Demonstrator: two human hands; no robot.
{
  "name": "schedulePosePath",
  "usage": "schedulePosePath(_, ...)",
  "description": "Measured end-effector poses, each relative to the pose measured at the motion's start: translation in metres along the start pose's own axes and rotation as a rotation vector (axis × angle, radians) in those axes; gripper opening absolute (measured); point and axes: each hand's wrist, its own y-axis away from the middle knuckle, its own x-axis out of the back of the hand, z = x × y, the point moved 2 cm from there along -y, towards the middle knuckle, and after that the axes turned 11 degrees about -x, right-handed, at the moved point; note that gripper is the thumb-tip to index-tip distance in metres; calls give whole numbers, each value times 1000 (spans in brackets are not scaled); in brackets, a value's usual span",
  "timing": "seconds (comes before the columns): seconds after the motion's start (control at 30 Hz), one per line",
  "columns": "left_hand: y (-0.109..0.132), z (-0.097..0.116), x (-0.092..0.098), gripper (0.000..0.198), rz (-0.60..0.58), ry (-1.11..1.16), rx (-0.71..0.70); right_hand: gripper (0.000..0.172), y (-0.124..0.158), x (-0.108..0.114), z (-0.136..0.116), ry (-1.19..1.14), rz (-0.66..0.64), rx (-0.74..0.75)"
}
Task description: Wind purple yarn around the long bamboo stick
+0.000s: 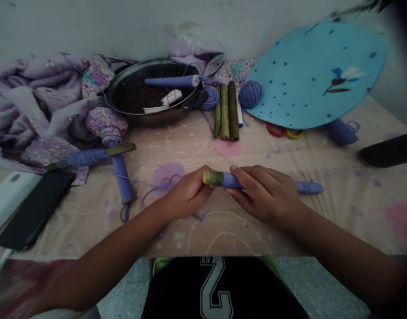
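A bamboo stick partly wrapped in purple yarn [228,180] lies crosswise just above the cloth-covered table [350,208]. Its bare green end [213,177] points left, and its wrapped tip [310,188] sticks out to the right. My left hand [186,193] is closed beside the bare end, fingers curled at the stick. My right hand [261,191] grips the wrapped middle from above, thumb near the bare end. A loose purple thread [157,191] trails on the cloth to the left.
At the back stand a metal bowl [123,88] with a wrapped stick, three bare bamboo sticks [226,111], two purple yarn balls [250,94] and a blue fan [316,73]. Crumpled floral fabric [40,97], more wrapped sticks [122,177] and a black phone [33,208] lie left.
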Motion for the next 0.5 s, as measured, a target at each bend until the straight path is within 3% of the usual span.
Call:
schedulePosePath(0.13, 1, -4, -8, 15, 20, -86, 18, 32, 0, -3, 2, 99, -52, -136)
schedulePosePath(0.27, 1, -3, -6, 14, -90, -299, 45, 33, 0, -7, 5, 154, -172, -234)
schedulePosePath(0.5, 0, -6, 0, 26, -210, -758, -158, 32, -2, -10, 6, 126, -510, -338)
